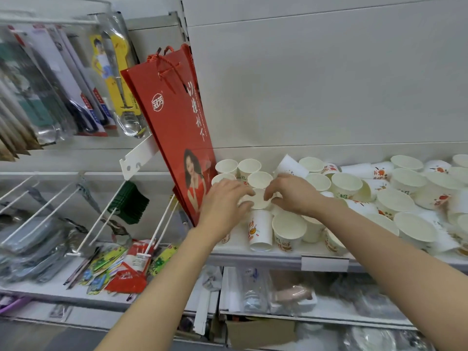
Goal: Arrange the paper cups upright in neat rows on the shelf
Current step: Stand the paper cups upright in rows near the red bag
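Note:
Many white paper cups with orange print fill the white shelf (253,253). Upright cups (249,166) stand in short rows at its back left. Both hands hold one upright cup (258,200) between them: my left hand (224,198) curls round its left side, my right hand (291,192) round its right. An upside-down cup (260,230) stands just in front of it, next to an upright one (288,230). To the right, the jumbled cups (395,196) stand and lie in all directions.
A red paper gift bag (174,117) hangs against the shelf's left end, close to my left hand. Left of it, packaged utensils (76,92) hang on white wire hooks (162,224). A price-tag holder (325,263) sits on the shelf's front edge. Lower shelves hold plastic-wrapped goods.

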`<state>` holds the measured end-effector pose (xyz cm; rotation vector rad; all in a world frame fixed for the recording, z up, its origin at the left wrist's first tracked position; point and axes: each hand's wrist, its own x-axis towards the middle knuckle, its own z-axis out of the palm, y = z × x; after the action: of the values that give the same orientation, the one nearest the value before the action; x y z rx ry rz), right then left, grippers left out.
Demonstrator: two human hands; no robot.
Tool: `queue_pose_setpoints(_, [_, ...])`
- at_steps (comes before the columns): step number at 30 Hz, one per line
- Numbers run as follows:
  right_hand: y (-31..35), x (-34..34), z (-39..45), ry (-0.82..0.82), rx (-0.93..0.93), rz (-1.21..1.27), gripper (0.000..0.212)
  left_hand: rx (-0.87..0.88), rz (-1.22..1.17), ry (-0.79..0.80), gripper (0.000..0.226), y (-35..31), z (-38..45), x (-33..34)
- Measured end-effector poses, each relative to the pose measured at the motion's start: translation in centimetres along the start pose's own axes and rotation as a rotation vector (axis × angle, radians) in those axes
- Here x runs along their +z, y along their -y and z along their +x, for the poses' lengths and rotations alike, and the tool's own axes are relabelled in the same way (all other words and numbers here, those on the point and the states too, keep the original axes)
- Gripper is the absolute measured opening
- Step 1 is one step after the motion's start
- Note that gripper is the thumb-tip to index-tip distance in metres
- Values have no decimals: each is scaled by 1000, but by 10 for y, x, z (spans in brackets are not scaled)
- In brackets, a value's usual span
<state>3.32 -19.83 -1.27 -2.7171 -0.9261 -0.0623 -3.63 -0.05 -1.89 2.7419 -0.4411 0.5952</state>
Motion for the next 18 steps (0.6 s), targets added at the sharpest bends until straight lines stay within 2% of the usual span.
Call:
queue_pose_setpoints(1, [-4, -4, -3, -28, -3, -4, 20, 12, 42, 105, 23, -9, 12, 1])
queue_pose_setpoints(3, [-16, -11, -10, -97, 15, -27, 19, 11, 104, 198, 23, -22, 23, 6])
queue_pose_setpoints(6, [-43, -17, -11, -231, 108, -38, 18, -65, 78, 141, 18, -30, 14, 11])
queue_pose_setpoints(8, [-56, -20, -5, -252, 158, -37, 20, -103, 83, 150, 19, -33, 7, 12])
queue_pose_setpoints(11, [-65, -20, 9, -240, 149, -30, 27, -148, 86, 275, 39, -34, -2, 17])
queue_pose_setpoints(14, [-71, -14, 22, -192, 97, -65, 45, -184, 82, 404, 59, -35, -11, 24])
queue_pose_setpoints(18, [-77, -12, 38, -81, 96, -111, 63, -192, 120, 353, 72, -42, -19, 26])
